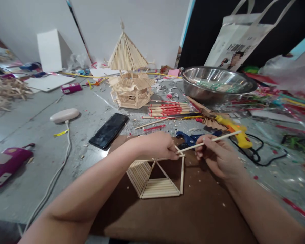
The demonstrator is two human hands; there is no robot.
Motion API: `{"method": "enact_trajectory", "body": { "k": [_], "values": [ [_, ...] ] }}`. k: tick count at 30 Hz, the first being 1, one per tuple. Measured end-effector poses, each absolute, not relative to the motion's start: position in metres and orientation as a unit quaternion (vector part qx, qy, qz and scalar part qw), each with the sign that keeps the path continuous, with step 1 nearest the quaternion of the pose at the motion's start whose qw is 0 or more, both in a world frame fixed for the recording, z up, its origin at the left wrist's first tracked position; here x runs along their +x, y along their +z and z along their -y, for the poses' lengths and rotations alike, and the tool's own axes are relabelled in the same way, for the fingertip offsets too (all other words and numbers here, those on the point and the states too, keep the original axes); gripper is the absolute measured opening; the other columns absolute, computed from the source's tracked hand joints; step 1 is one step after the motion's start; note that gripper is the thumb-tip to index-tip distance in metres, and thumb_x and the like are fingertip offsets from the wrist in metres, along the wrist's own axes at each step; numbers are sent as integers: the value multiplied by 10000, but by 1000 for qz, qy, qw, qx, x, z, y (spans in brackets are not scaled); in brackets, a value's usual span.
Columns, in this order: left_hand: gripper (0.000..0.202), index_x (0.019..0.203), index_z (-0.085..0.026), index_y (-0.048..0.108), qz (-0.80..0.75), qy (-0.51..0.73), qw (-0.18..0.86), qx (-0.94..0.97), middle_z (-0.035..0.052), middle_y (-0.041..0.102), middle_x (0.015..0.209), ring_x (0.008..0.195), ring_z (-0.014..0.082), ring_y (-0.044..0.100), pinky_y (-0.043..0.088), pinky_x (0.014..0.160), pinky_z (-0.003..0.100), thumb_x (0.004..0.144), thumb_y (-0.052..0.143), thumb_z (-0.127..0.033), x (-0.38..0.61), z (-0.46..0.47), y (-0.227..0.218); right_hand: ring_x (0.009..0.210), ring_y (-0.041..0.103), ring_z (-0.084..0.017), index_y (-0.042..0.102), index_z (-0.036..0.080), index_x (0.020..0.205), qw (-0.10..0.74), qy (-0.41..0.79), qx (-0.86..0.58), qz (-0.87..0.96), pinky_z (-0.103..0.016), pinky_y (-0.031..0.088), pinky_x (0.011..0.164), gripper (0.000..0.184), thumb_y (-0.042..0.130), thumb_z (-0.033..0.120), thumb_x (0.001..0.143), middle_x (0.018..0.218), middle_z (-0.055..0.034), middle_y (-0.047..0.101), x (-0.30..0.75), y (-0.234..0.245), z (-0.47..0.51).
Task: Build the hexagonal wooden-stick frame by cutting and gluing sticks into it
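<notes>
A small pyramid-shaped roof frame of thin wooden sticks (155, 181) stands on a brown board (193, 210) in front of me. My left hand (159, 145) is closed in a pinch on the frame's top, where its sticks meet. My right hand (217, 157) is closed on a single long wooden stick (213, 139). The stick slants up to the right, and its lower tip touches the frame's top beside my left fingers.
A finished stick pagoda (129, 74) stands at the back centre. A black phone (109, 130), blue-handled pliers (190, 138), a yellow glue gun (235, 130), a steel bowl (216, 83), bundled sticks (167, 110), a white cabled device (64, 115) and a magenta tool (5, 164) lie around.
</notes>
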State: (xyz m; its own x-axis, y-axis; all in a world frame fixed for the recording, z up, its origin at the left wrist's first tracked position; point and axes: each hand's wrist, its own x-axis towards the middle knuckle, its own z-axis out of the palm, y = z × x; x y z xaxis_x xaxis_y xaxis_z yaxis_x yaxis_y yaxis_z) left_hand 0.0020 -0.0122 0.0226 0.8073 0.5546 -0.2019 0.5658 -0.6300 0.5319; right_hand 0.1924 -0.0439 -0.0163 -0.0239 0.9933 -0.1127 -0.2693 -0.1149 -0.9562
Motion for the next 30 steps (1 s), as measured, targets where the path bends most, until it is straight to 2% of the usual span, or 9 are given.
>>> {"method": "enact_trajectory", "body": {
  "k": [6,8,11,13,15,18,20,26,30],
  "values": [
    [301,600,-136,601,-223,-107,308,919,-28,464,479,421,59,334,229,422,203,694,446,-375,-1,9,18,352,370,-63,495,198,630,578,520,-470,419,-200,313,344,136,602,282,620,414,70,421,209,-20,30],
    [293,618,-130,607,-214,-132,305,919,-23,475,491,424,60,340,231,415,198,692,448,-365,0,10,19,356,367,-71,475,207,661,579,446,-514,449,-208,310,344,145,592,286,627,436,73,409,213,-22,27],
    [284,632,-131,614,-209,-159,291,920,-16,494,506,429,64,356,244,412,193,683,462,-366,2,11,20,585,500,-140,508,208,781,550,160,-586,573,-275,404,486,190,589,290,629,668,0,527,215,-21,28],
    [276,651,-136,620,-208,-172,283,920,-9,517,526,435,69,369,255,413,192,682,467,-364,3,12,20,821,504,-191,537,199,826,467,-43,-554,688,-334,398,675,185,567,273,659,882,-57,553,212,-17,33],
    [265,678,-141,627,-217,-185,272,919,-4,538,541,433,72,372,261,414,195,677,476,-358,3,12,19,842,508,-189,559,196,803,350,-123,-470,801,-342,350,747,126,510,271,714,878,-59,583,205,-11,41],
    [251,715,-153,633,-232,-192,271,914,-5,553,547,430,74,374,275,430,201,666,488,-351,2,11,17,629,523,-152,574,185,738,164,-102,-395,898,-306,326,628,204,430,326,770,648,-31,599,193,-6,52],
    [242,720,-160,630,-229,-173,285,915,-13,551,545,435,70,382,286,447,200,663,489,-349,2,11,16,567,505,-146,572,177,691,84,-68,-393,913,-289,301,567,295,376,374,790,578,-30,576,187,-7,55],
    [217,736,-165,609,-213,-133,330,910,-21,565,599,488,67,428,296,462,190,675,469,-320,2,9,16,696,537,-129,531,207,846,45,142,-421,895,-230,339,576,252,323,349,819,772,-15,606,188,-14,56],
    [201,738,-158,611,-206,-146,355,900,-18,575,611,505,68,450,300,459,183,671,462,-275,2,8,16,690,520,-126,540,206,761,35,195,-418,887,-229,354,597,232,365,354,797,765,-15,576,193,-12,54]
  ]
}}
